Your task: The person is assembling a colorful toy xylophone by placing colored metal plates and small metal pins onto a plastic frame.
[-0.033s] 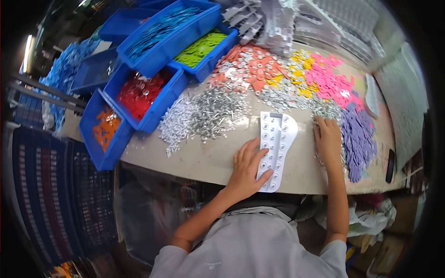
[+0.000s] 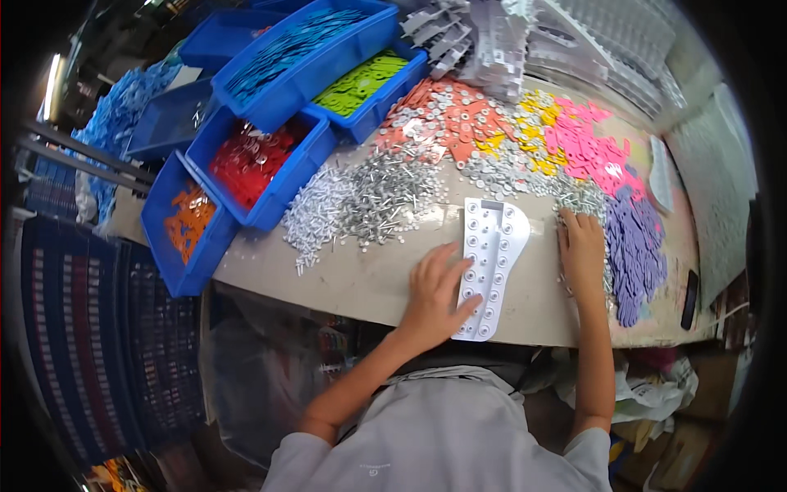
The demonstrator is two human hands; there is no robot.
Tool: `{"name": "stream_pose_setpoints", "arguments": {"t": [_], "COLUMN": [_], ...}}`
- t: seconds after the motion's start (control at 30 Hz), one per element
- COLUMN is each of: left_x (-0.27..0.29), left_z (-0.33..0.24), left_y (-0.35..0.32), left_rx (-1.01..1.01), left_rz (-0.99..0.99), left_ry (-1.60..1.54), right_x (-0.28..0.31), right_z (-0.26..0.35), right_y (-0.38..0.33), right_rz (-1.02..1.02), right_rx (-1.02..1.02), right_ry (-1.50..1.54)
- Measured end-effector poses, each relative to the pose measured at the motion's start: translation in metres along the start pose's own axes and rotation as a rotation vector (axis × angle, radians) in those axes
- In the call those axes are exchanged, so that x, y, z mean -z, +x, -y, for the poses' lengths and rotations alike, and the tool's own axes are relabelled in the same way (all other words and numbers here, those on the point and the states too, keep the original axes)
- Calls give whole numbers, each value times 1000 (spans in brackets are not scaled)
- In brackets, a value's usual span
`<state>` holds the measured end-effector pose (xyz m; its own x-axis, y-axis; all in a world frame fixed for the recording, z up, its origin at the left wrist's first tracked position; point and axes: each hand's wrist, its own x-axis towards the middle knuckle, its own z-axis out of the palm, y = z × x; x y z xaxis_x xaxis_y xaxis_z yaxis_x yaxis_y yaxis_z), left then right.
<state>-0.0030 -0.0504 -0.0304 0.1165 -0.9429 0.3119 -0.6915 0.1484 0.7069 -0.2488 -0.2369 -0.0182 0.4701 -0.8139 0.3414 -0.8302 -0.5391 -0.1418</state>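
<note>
**Left hand at a white board, right hand at a pile of small metal parts**

Seen from above, a desk [image 2: 361, 283] curves across the frame. Just right of centre lies the white board [image 2: 515, 230], flat, with rows of round sockets. The left hand [image 2: 432, 293] is at its lower left edge, thumb and fingers spread apart and gripping nothing; whether they touch it is unclear. The right hand [image 2: 583, 246], right of centre, dips bent fingers into the metal parts [image 2: 584, 195]; whether they pinch one cannot be told. Purple pieces [image 2: 635, 254] lie just to its right.

Little has changed since the previous picture: the whole view has shifted slightly, and the left fingers overlap the board a touch less. The work appears to stand at the same point, one hand at the board, the other among the parts.
</note>
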Motion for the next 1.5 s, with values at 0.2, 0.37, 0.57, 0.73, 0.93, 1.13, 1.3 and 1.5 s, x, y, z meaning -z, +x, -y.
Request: {"name": "stream_pose_setpoints", "arguments": {"t": [0.2,0.37,0.57,0.73,0.93,1.13,1.3,1.5], "left_x": [59,65,57,64,62,52,25,-2], "left_z": [49,81,79,85,72,43,29,27], "left_y": [36,43,53,59,61,66,82,108], "left_rx": [-38,-21,21,33,69,96,153,153], "left_rz": [-258,-198,-143,-93,-182,-173,-79,-54], "left_ry": [410,513,566,523,416,-13,-331,-396], "right_x": [1,10,17,2,-32,-37,-37,-35], "right_z": [1,4,46,84,97,100,102,95], "right_y": [-3,-14,-20,5,32,36,37,35], "right_rz": [-32,-83,-184,-158,-42,-100,-117,-132], "right_rx": [12,-119,-397,-174,-159,-44,-52,98], "right_ry": [47,213,657,746,710,631,650,508]}}
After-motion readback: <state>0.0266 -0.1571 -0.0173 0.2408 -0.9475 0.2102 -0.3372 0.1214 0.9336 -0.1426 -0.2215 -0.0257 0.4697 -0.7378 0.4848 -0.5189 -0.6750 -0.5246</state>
